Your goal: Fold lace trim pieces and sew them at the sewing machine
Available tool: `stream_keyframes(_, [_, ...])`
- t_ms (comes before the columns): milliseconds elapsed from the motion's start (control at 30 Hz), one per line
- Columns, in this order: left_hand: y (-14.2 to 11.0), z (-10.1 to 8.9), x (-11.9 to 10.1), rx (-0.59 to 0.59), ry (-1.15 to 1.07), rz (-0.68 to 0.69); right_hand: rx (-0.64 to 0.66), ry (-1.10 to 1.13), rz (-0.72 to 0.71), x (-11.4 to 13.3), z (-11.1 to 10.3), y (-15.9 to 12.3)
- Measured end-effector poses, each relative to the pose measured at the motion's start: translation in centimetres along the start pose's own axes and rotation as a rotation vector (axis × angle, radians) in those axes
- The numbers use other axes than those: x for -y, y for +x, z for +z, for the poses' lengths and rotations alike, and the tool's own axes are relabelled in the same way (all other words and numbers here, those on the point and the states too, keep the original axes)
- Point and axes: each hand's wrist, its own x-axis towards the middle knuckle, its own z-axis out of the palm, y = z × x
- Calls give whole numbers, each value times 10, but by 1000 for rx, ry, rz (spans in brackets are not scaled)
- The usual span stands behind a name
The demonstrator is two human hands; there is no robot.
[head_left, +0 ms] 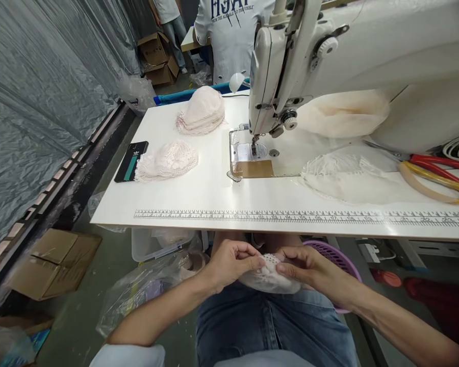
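Over my lap, just in front of the table edge, I hold a white lace bra cup (270, 280) with both hands. My left hand (239, 262) pinches its left upper edge between thumb and fingers. The opposite edge is gripped by my right hand (304, 265), its thumb pressed on the lace. Above them, on the white table (199, 196), stands a sewing machine (270, 81). To its left lie a stack of pale pink cups (202, 109) and a smaller pile of white lace cups (170, 160).
A black card or phone (131, 162) lies partly under the lace pile. Scissors (439, 176) and white lace fabric (352, 176) are at the right. A purple basket (336, 257) and cardboard box (55, 262) stand below. Another person (233, 41) sits beyond the table.
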Motion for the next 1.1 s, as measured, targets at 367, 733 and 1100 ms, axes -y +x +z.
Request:
stream_keyframes(367, [73, -64, -165, 253, 787, 273, -288, -685, -398, 85, -36, 48])
stream_keyframes(733, [156, -64, -179, 307, 1016, 350, -296, -1581, -1065, 104, -102, 80])
stream_keyframes(1100, [170, -74, -180, -23, 1283, 675, -318, -1642, -1042, 93, -108, 93])
